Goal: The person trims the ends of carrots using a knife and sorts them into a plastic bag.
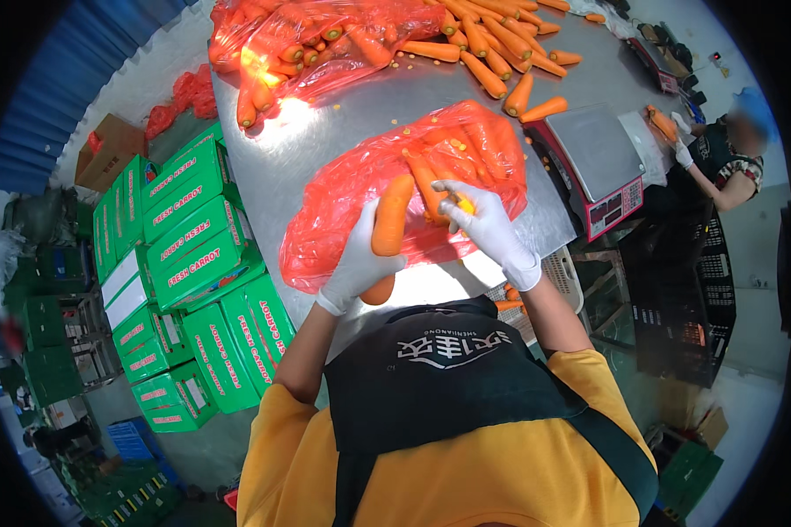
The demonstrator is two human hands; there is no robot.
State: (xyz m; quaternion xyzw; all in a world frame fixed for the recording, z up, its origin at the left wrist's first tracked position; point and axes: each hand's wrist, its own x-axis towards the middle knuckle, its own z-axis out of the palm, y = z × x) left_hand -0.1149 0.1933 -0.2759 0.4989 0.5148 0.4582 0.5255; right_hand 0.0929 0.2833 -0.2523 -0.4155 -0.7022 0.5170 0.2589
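Observation:
White gloves cover both hands. My left hand (359, 263) is closed around a carrot (392, 214) held upright; another carrot (379, 290) shows below the palm, at the same hand. My right hand (478, 214) has bent fingers around a small yellow-orange thing (465, 203), whose kind I cannot tell; a darker bit between the fingertips is too small to name. Under and beyond both hands lies a red translucent plastic bag (343, 181) with several carrots in and on it. One carrot (422, 174) points toward my right hand.
On the metal table (362, 118), a second red bag (329, 72) and a carrot pile (501, 39) lie at the far side. A weighing scale (593, 151) stands right. Green carrot cartons (191, 250) are stacked left. A crate (563, 277) sits below the right edge; a co-worker (725, 158) handles carrots far right.

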